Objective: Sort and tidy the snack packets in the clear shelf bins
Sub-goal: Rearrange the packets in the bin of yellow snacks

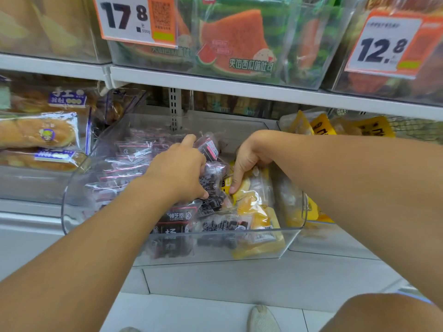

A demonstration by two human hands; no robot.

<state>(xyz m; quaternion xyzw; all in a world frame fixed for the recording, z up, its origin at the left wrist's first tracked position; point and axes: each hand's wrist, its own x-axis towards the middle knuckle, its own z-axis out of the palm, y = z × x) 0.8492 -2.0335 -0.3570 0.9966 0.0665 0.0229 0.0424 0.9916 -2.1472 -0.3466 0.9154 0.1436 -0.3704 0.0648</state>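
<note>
Dark purple snack packets (211, 188) lie under the left hand (178, 171), which grips a bunch in the clear plastic bin (167, 250); right hand (247, 161) pinches yellow packets (254, 204) alongside. Best lifted separately, colours kept apart.

Up top, two orange-edged price tags hang off the upper shelf: one reading 17.8 (134, 19) on the left, another reading 12.8 (386, 45) on the right. The white shelf edge (215, 86) runs across beneath them, slanting down to the right. Behind it, a slotted metal upright (174, 109) stands at the back. Down at the bottom, pale floor tiles (203, 312), and the toe of a white mesh shoe (262, 318) pokes in, with a bare knee (383, 312) at the lower right corner.
</note>
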